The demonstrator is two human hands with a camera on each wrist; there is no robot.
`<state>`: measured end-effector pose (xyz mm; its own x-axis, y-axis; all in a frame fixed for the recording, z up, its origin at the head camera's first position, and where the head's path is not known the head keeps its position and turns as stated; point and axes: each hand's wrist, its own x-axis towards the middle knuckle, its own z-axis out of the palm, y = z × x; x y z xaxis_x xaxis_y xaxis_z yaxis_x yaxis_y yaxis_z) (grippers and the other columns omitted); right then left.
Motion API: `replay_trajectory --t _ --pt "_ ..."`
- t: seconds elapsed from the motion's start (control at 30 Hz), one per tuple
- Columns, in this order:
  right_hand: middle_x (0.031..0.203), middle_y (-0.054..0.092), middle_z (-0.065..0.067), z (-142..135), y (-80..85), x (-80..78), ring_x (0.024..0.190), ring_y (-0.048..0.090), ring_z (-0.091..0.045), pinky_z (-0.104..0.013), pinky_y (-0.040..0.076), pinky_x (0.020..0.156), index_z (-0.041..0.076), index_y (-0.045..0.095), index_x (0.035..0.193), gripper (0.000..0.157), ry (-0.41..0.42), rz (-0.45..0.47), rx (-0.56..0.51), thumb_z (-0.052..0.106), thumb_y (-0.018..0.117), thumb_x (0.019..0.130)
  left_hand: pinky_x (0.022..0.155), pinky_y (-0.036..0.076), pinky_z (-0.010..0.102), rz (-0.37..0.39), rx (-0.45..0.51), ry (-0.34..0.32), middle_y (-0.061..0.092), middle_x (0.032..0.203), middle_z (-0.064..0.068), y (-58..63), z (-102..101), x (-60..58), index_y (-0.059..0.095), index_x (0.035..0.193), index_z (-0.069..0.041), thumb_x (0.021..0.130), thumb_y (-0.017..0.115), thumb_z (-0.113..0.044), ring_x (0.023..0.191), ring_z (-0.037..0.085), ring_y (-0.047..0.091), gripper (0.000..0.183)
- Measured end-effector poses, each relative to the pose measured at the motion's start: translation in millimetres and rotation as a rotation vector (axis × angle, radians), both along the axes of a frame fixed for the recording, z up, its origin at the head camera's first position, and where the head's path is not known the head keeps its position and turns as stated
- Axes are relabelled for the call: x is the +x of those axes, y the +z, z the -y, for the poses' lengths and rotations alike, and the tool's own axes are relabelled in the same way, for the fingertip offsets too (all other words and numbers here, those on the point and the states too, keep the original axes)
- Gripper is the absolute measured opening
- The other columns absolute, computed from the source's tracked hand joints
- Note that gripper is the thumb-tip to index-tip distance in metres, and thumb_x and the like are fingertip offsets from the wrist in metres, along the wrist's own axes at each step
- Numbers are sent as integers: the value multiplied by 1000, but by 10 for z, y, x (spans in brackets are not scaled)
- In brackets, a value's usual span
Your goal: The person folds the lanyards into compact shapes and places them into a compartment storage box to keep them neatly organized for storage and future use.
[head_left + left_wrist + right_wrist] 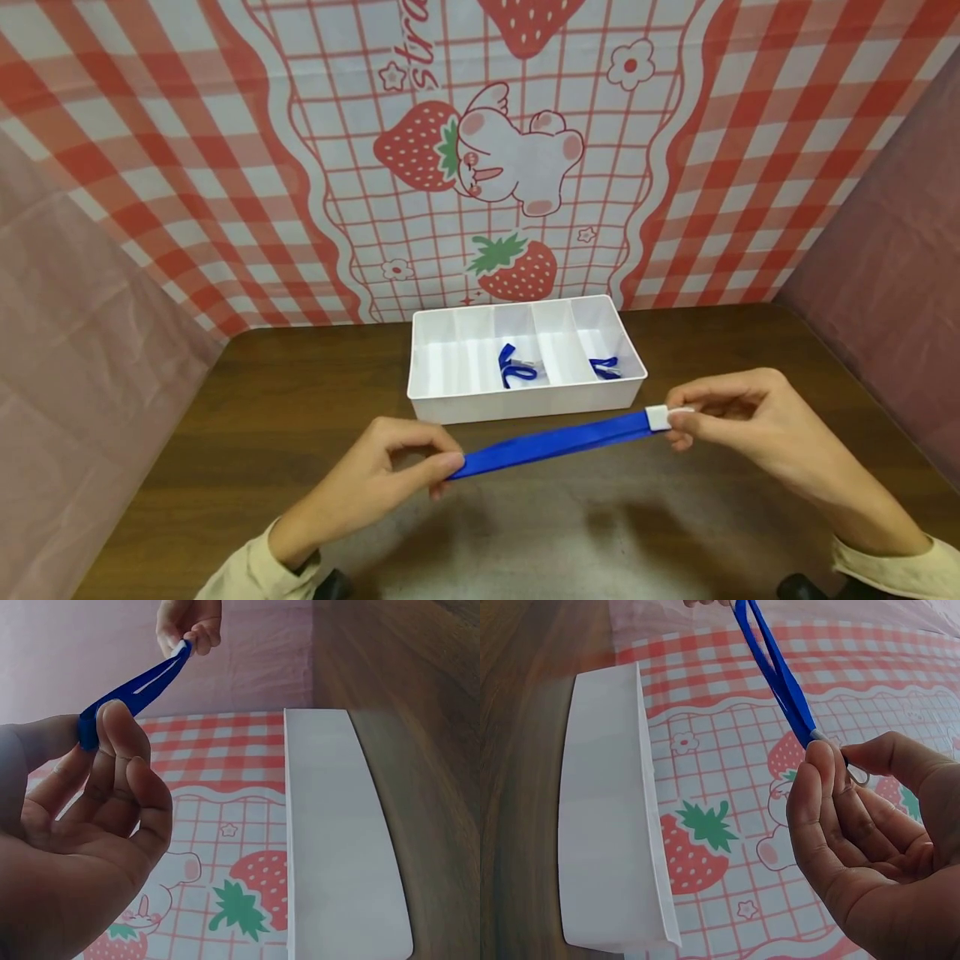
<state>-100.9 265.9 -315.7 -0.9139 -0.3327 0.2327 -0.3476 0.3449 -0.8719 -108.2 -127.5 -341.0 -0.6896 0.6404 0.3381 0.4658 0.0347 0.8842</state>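
A blue lanyard (555, 446) is stretched between both hands, in front of the white divided box. Its looped end is pinched by my left hand (401, 458) between thumb and fingers. At the other end, my right hand (738, 417) pinches the white clip end (657, 417). The strap (776, 675) shows as two layers with a gap between them in the right wrist view. Inside the white box (525, 407), one folded blue lanyard (507, 367) lies in the middle compartment and another lanyard (604, 367) in the rightmost one.
The box stands on a brown wooden table (300, 392), close to a checked strawberry cloth (322, 167) hanging at the back. Pink cloth (82, 333) covers the left side, and more pink cloth (885, 225) the right.
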Motion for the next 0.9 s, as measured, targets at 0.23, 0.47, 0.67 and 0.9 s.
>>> replay_trajectory --t 0.23,0.47,0.67,0.9 --pt "74 72 -13 -3 -11 -7 65 70 -22 -32 57 60 1 72 97 11 -1 -16 2 -6 67 90 53 55 31 17 14 -8 68 79 4 -24 -14 6 68 112 -6 99 59 -3 64 16 65 16" --pt "73 71 -11 -19 4 -4 65 69 -21 -31 56 60 3 72 96 12 18 -28 20 -6 67 90 49 52 29 31 -6 -42 67 70 5 -1 -9 26 66 116 -7 97 63 -3 57 14 62 20" --pt "72 70 -14 -51 4 -20 66 69 -22 -32 56 61 0 71 97 14 69 -4 -29 -10 64 90 51 54 31 84 13 -143 69 70 9 11 5 35 65 121 -3 96 64 -2 55 18 65 25" --pt "72 70 -14 -72 -16 -57 65 69 -22 -32 57 60 -1 71 97 14 62 -3 -33 -10 64 90 50 55 30 47 40 -192 66 70 11 -18 -39 58 68 110 -4 96 62 2 56 21 64 16"
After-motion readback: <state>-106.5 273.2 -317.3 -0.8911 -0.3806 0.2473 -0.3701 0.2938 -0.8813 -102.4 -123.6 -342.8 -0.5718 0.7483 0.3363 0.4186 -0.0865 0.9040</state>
